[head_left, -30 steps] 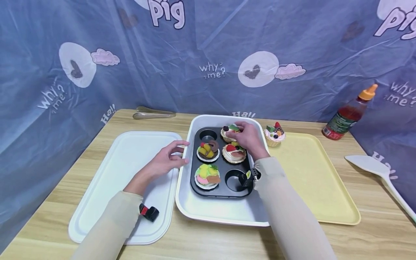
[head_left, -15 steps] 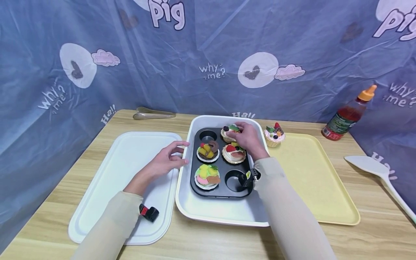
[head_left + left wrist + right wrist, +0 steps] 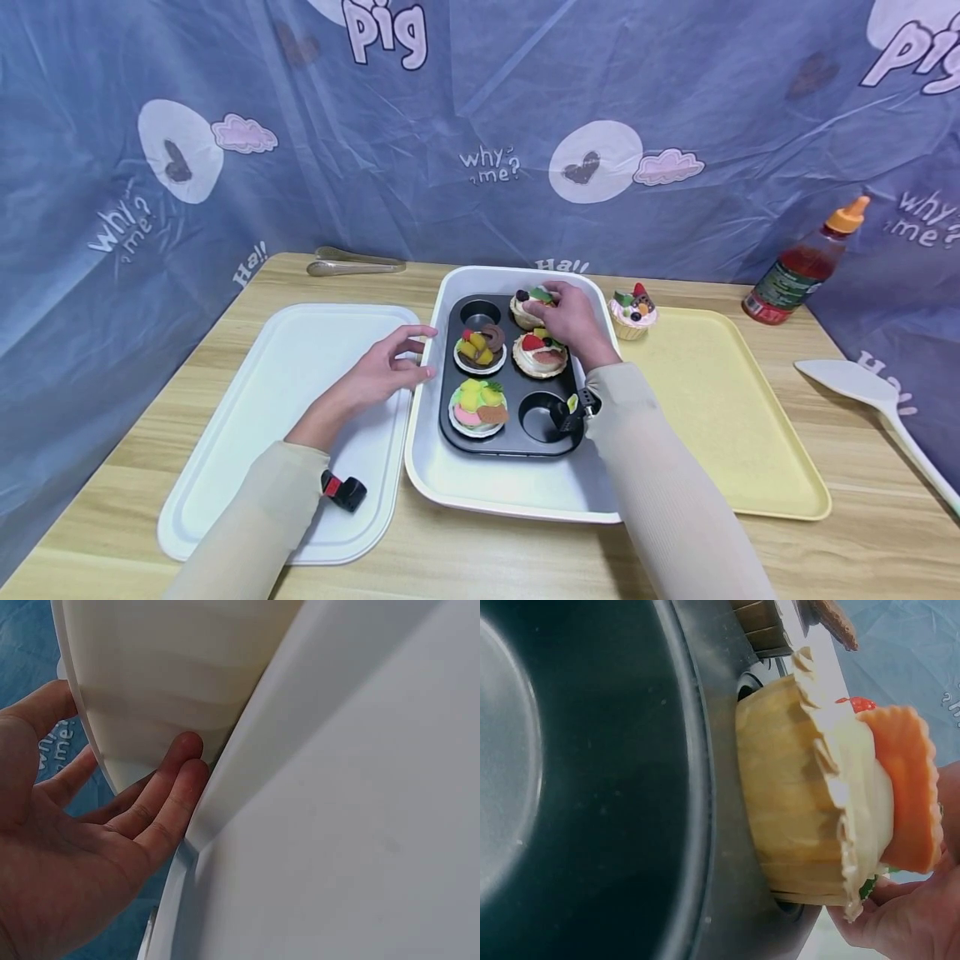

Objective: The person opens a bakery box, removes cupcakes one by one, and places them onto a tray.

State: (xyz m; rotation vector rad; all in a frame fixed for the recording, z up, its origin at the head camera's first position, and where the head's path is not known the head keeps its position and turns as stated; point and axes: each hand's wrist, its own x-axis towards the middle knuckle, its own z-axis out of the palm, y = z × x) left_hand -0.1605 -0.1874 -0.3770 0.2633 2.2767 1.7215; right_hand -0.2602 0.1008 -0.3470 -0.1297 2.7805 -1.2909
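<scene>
My right hand (image 3: 573, 317) pinches a cream-topped cupcake (image 3: 531, 309) with a green slice and dark berry, at the back-right cup of a black muffin tin (image 3: 495, 446). In front of it sits a strawberry-topped cupcake (image 3: 540, 353), whose pleated yellow case (image 3: 787, 787) fills the middle of the right wrist view. The left column bears a chocolate fruit cupcake (image 3: 480, 350) and a pale-green one (image 3: 477, 407). The tin stands inside a deep white bin (image 3: 510, 492). My left hand (image 3: 382, 371) touches the bin's left side with loosely bent fingers (image 3: 172, 791) at its outer wall.
A flat white tray (image 3: 225, 458) lies left and a yellow tray (image 3: 705, 400) right. Another cupcake (image 3: 633, 312) stands by the yellow tray's back corner. Tongs (image 3: 352, 265) lie at the back left. A red sauce bottle (image 3: 798, 271) and a white spoon (image 3: 862, 383) are far right.
</scene>
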